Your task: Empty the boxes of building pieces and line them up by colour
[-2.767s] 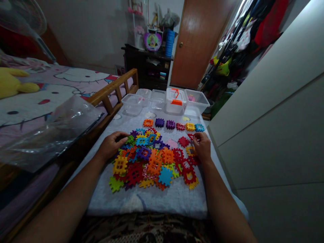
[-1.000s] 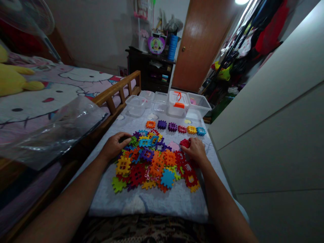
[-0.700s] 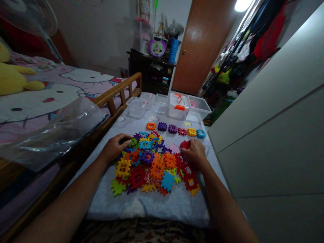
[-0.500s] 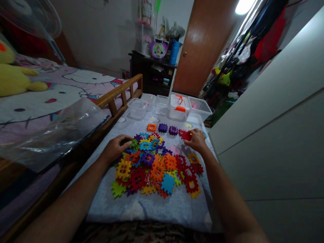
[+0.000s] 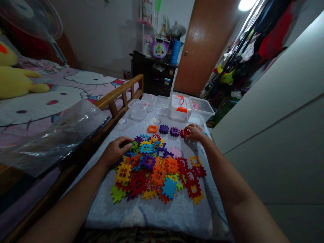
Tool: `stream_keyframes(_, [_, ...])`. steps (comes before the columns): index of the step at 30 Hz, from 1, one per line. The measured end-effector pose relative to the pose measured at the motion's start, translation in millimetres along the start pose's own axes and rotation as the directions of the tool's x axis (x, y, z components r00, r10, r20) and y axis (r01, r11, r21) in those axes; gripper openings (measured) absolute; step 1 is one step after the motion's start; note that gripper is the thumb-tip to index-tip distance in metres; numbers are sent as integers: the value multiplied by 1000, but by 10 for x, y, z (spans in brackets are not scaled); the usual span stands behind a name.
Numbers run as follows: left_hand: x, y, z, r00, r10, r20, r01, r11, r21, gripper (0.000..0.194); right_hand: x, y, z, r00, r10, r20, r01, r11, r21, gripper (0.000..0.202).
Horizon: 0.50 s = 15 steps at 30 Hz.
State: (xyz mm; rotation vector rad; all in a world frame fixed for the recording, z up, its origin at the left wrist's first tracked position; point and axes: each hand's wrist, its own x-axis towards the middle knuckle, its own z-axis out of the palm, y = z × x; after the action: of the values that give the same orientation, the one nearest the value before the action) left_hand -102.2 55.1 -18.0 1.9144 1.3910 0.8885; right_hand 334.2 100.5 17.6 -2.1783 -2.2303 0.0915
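A pile of colourful toothed plastic tiles lies on the cloth-covered table (image 5: 149,216), with a blue tile (image 5: 169,188) and a yellow tile (image 5: 123,173) near its front. My left hand (image 5: 116,149) rests at the pile's left edge beside green tiles (image 5: 134,147), thumb and fingers apart, holding nothing visible. Behind the pile runs a row: an orange tile (image 5: 152,129), a dark purple tile (image 5: 164,129), a purple tile (image 5: 174,131) and a red tile (image 5: 185,133). My right hand (image 5: 194,132) has its fingers closed on the red tile at the row's right end, partly covering it.
Clear plastic containers (image 5: 138,108) stand along the far edge, one box (image 5: 180,113) with orange clips. To the left are a wooden rail (image 5: 121,91), a bed and a clear plastic bag (image 5: 73,131). A white cabinet (image 5: 283,135) is on the right.
My right hand has lowered the red tile into line with the row and sits slightly higher in view. My left hand stays almost where it was.
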Motion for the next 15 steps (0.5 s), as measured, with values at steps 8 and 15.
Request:
stream_keyframes(8, [2, -19, 4, 1000, -11, 9, 11, 1000, 10, 43, -11, -36, -38, 999, 8, 48, -7, 1000, -11, 51])
stream_keyframes(15, [3, -46, 15, 1000, -5, 9, 5, 1000, 3, 43, 7, -57, -49, 995, 23, 102, -18, 998, -54, 73])
